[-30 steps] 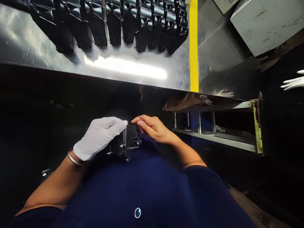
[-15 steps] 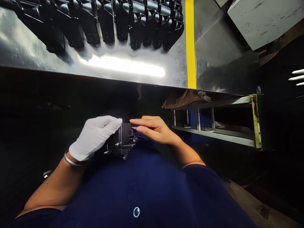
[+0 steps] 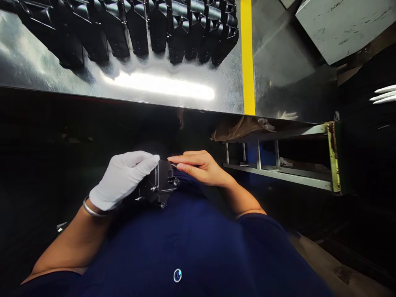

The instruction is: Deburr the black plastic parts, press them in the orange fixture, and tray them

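My left hand (image 3: 122,179), in a white glove, is closed on the upper left edge of a black molded plastic part (image 3: 163,175). The part is held in front of my chest and has small round bosses along its right and lower sides. My bare right hand (image 3: 202,167) pinches a thin, pointed, blade-like tool (image 3: 173,165) between thumb and fingers. Its tip lies at the part's upper right edge, and my index fingertip is by the same edge. Most of the tool is hidden in my fingers.
Several similar black parts (image 3: 139,33) stand in a row on the shiny metal table (image 3: 222,99). Yellow tape (image 3: 248,62) crosses the tabletop. A pale box (image 3: 346,29) sits at upper right, with a metal frame (image 3: 278,177) below the table. White finger-like shapes (image 3: 385,95) show at far right.
My right hand has shifted slightly left and up along the part's edge. My left hand and the part stay nearly still. The white shapes at far right have moved a little.
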Available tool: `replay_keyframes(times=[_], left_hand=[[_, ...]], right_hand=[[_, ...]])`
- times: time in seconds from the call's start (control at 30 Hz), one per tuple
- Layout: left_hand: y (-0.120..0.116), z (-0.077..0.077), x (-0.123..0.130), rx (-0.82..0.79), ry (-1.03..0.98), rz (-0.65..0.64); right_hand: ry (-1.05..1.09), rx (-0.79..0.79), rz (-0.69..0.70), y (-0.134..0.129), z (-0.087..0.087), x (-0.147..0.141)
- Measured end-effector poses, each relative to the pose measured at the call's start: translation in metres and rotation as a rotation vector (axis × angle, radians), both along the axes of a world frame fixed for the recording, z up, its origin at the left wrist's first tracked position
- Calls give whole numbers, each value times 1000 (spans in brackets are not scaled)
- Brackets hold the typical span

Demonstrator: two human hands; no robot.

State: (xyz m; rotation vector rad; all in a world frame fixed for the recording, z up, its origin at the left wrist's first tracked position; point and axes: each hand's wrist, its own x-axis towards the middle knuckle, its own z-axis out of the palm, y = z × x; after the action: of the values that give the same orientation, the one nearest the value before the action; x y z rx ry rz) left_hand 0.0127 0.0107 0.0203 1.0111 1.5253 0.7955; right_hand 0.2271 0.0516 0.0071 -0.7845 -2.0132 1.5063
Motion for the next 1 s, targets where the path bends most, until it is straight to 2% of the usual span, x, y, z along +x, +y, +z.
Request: replay_keyframes(times=[0.2, 0.3, 0.37, 0.43, 0.53, 0.6, 0.67, 0.73, 0.8, 0.87, 1.0], left_hand=[[-2, 3, -1, -22, 5, -2], [-2, 5, -1, -27, 15, 7], [-2, 5, -1, -6, 36, 26], [-2, 3, -1, 35, 63, 49], [-2, -1, 0, 83, 110, 91], [-2, -4, 0, 101, 139, 117], [-1, -7, 0, 108, 160, 133], [-1, -9, 0, 110, 175, 145], [0, -9, 1, 115, 180, 144], [0, -9, 2, 131, 185, 124], [-2, -6, 4, 166, 210, 75]], right_hand=[[35, -51, -18, 2, 2, -3], [63, -168, -46, 1, 3, -4], [91, -317, -130, 0, 0, -6], [162, -522, -279, -3, -8, -9], [301, -824, -535, -12, -28, -18], [356, -935, -682, -23, -43, -25], [381, -987, -751, -34, -54, -28], [367, -1025, -703, -42, -58, -28], [322, -1009, -599, -44, -55, -22], [267, -878, -489, -38, -45, -14], [87, -315, -288, -16, -16, -1]])
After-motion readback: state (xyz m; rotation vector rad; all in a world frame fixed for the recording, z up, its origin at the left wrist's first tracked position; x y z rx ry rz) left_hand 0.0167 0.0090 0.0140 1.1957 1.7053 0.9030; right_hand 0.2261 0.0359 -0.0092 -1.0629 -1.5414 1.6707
